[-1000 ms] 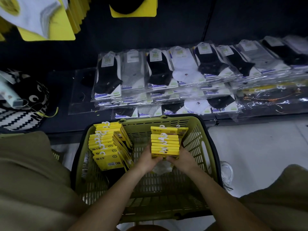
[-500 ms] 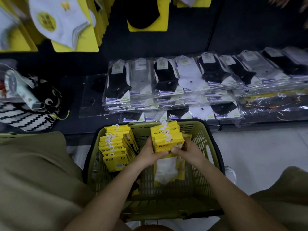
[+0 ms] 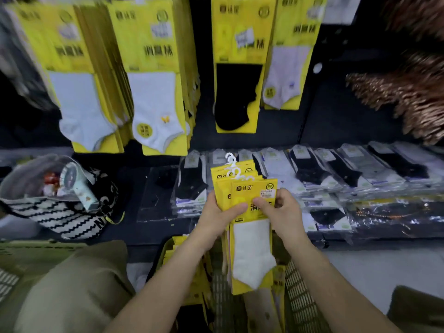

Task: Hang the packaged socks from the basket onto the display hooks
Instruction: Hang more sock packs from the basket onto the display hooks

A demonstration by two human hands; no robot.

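While the fanned stack of yellow card-backed sock packs (image 3: 243,188) hangs in the air above the far edge of the olive-green plastic mesh basket (image 3: 303,306), nothing supports it but the two hands. The left hand (image 3: 216,212) wraps the stack's left edge with its thumb across the front card. The right hand (image 3: 283,210) pinches the right side of the front pack.

The packs sit staggered rather than squared, so the white plastic hanger hooks (image 3: 231,162) step up one behind another. My chief worry is a rear pack sliding out of that loose fan and dropping into the basket or onto the clear-bagged socks (image 3: 310,169) along the front edge of the low dark shelf (image 3: 134,174). Threading several of those unaligned hangers at once would likely snag.

The front pack's white sock dangles below the grip and could catch on the basket rim. More yellow packs (image 3: 175,251) lie at the basket's left wall.

Above the shelf, the rows of hanging yellow-carded sock packs (image 3: 153,75) differ: white, black and pale. A pack could therefore land on the wrong row. The display hooks themselves are hidden behind those cards, and the view is blurred, so aiming for one looks like guesswork from here.
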